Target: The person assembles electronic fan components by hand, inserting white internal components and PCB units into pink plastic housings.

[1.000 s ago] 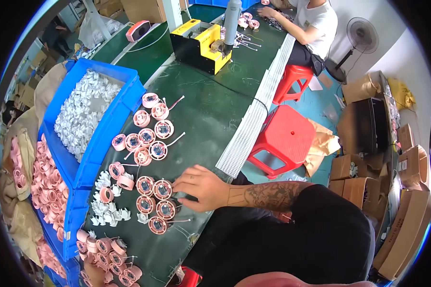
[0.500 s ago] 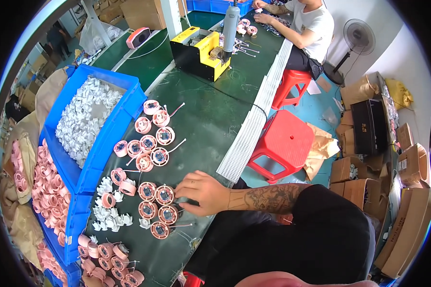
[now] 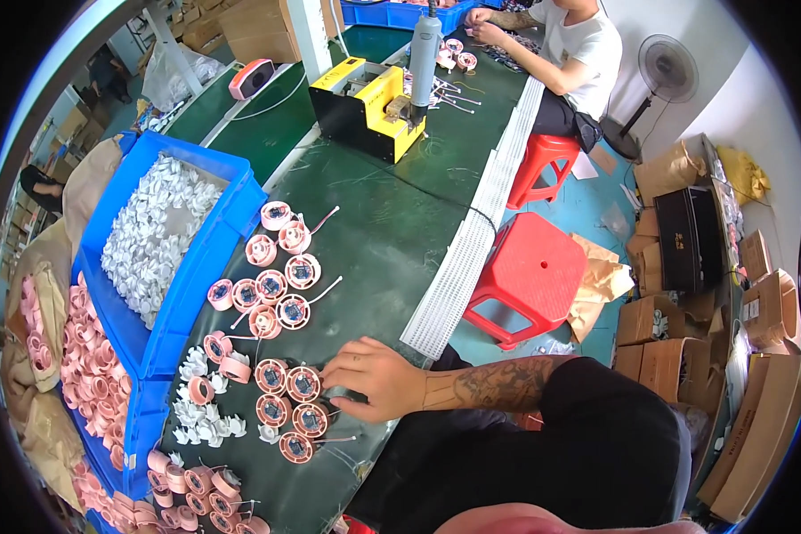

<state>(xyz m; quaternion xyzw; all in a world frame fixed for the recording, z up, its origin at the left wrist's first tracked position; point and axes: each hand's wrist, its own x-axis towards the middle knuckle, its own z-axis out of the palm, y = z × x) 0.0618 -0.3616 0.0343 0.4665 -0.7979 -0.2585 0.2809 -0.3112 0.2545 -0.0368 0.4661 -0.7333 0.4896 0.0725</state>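
My right hand [image 3: 376, 383] rests palm down on the green work table [image 3: 374, 222], fingers loosely bent and apart, with nothing seen in them. Its fingertips lie right beside a pink ring-shaped housing [image 3: 303, 384] with a dark circuit board inside; whether they touch it I cannot tell. Several like housings sit close together there, one [image 3: 295, 447] with a thin white lead reaching right. Farther up the table is another group of pink housings [image 3: 271, 285], some with wires. My left hand is out of view.
Blue bins with white plastic parts [image 3: 156, 236] and pink rings [image 3: 93, 374] line the left side. Loose white pieces [image 3: 206, 423] lie nearby. A yellow-black machine [image 3: 369, 107] stands at the far end. A co-worker [image 3: 578, 49] sits far right, beyond a red stool [image 3: 534, 276].
The view has shifted slightly, so the near housings appear lower. My right hand stays beside the same ring. The co-worker's hands have come closer together.
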